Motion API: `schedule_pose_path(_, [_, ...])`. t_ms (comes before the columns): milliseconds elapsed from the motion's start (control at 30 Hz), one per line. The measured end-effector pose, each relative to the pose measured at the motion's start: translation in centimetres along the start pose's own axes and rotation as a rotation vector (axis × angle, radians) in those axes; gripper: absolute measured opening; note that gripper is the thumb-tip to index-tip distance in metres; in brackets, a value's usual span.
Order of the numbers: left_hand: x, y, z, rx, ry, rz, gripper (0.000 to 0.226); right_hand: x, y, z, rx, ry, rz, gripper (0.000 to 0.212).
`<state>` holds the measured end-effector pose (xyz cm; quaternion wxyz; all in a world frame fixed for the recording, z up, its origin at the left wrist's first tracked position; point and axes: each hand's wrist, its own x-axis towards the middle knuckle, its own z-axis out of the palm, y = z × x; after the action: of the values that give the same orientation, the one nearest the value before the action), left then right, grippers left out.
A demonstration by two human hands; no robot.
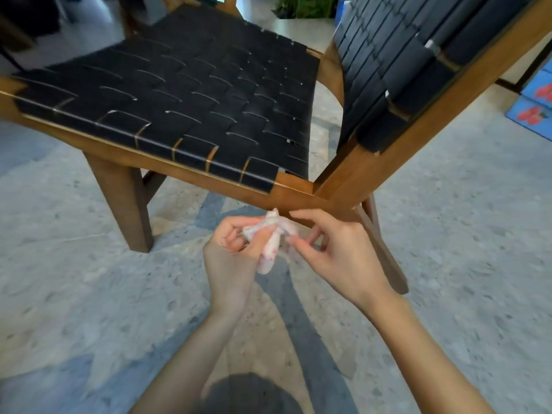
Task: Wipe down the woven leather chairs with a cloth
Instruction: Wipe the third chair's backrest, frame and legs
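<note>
Dark shape [245, 392]: lowest in view, between the two forearms; blurred, I cannot tell what it is.
Left hand [230, 261]: raised over the floor, in front of the chair. Its fingers [231, 227] are curled round the cloth and grip the left part of it.
Right hand [343, 252]: just beside the left hand, at the same height. Its fingers [310, 219] are half bent; thumb and forefinger pinch the right end of the cloth, and the other fingers hang loose below.
Cloth [268, 246]: small, white with pink marks, crumpled. It is held between both hands in the air, just below the side rail of the chair, near the corner where seat and back meet. It is not touching the woven leather.
Floor [89, 294]: grey speckled stone with darker bands; it carries the chair.
Chair [298, 189]: brown wooden frame, standing on the floor, its side turned to the person.
Front leg [125, 204]: at the left, upright on the floor.
Seat [179, 100]: black leather strips, woven, stretched over the frame.
Back [397, 70]: the same black weave, leaning away to the right.
Boxes [534, 106]: blue with red pictures, stacked on the floor at the right edge, behind the chair.
Plant [301, 7]: green, far, at the top edge.
</note>
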<state>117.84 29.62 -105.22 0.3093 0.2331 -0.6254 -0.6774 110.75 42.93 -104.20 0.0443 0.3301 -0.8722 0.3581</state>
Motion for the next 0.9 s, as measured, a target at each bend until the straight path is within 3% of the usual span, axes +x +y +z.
schedule_pose_path(133, [0.6, 0.8, -1.3, 0.146, -0.05, 0.114, 0.009, 0.1, 0.3, 0.5, 0.089, -0.123, 0.022, 0.02])
schedule_pose_path(200, [0.9, 0.9, -1.8, 0.277, -0.055, 0.184, 0.011, 0.2, -0.3, 0.2, 0.115, -0.066, 0.018, 0.01])
schedule_pose_path(333, [1.2, 1.1, -3.2, 0.475, 0.009, 0.275, 0.015, 1.1, -3.3, -2.1, -0.027, 0.148, -0.118, 0.015])
schedule_pose_path(433, [1.7, 0.1, -2.9, 0.373, 0.064, 0.138, 0.018, 3.1, -4.9, -3.5, -0.258, 0.207, -0.25, 0.012])
schedule_pose_path(533, [1.5, -0.4, -1.3, 0.274, 0.098, 0.051, 0.017, 4.1, -4.6, -3.3, -0.332, 0.042, -0.176, 0.015])
schedule_pose_path(700, [1.3, -0.4, -0.8, 0.243, 0.049, 0.059, 0.014, 2.2, -2.7, -1.0, -0.332, -0.02, -0.051, 0.053])
schedule_pose_path(833, [1.4, 0.1, -1.4, 0.199, 0.06, 0.093, 0.015, 2.2, -2.4, 0.5, -0.187, 0.016, 0.045, 0.045])
schedule_pose_path(900, [1.5, 0.8, -1.6, 0.204, 0.02, 0.133, 0.013, 2.2, -3.1, 1.1, -0.129, -0.059, 0.057, 0.041])
